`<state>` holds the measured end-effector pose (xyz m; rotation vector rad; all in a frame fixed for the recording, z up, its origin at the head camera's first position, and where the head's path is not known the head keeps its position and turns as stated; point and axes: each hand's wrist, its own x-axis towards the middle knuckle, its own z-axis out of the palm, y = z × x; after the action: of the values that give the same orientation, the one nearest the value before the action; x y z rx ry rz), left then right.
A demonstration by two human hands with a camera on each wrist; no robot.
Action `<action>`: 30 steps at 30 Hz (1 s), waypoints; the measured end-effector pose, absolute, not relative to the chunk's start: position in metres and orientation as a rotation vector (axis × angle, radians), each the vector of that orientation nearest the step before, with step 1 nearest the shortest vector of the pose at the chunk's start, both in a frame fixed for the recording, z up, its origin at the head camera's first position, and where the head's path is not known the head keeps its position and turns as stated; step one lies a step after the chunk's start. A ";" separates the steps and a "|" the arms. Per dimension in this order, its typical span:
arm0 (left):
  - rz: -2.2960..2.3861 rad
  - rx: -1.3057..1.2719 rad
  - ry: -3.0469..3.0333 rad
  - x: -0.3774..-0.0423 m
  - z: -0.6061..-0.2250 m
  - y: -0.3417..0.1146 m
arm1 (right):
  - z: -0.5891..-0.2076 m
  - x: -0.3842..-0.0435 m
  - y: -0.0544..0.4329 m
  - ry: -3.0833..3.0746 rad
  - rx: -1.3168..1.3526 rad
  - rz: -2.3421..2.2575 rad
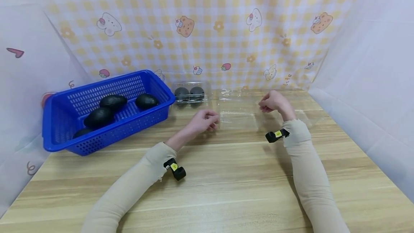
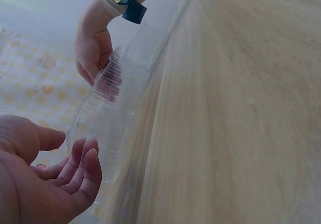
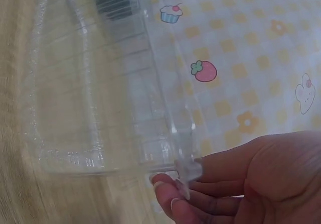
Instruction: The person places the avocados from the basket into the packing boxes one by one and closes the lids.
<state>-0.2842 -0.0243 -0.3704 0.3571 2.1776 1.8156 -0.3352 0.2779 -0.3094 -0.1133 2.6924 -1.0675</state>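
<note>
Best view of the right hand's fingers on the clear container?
Right wrist: it shows the right hand closest, fingers pinching a corner of the clear container. Head: hand small, gripped edge faint. Left wrist: seen across the container, fingers partly behind its clear wall.

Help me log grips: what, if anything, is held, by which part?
The right hand pinches the clear box by a corner of its rim; whether the left hand grips it too cannot be told.
</note>
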 end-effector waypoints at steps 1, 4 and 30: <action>1.814 0.361 2.179 -0.284 -0.370 -0.024 | -0.311 -0.336 0.278 2.688 -0.115 -1.073; 1.804 0.364 2.182 -0.284 -0.370 -0.026 | -0.313 -0.337 0.281 2.646 -0.124 -1.104; 1.670 0.341 2.073 -0.277 -0.362 -0.042 | -0.322 -0.330 0.281 2.548 -0.138 -1.165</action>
<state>-0.2765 -0.0416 -0.3619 0.3407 2.0732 1.6703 -0.3304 0.2812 -0.3223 -0.1381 2.5477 -1.1651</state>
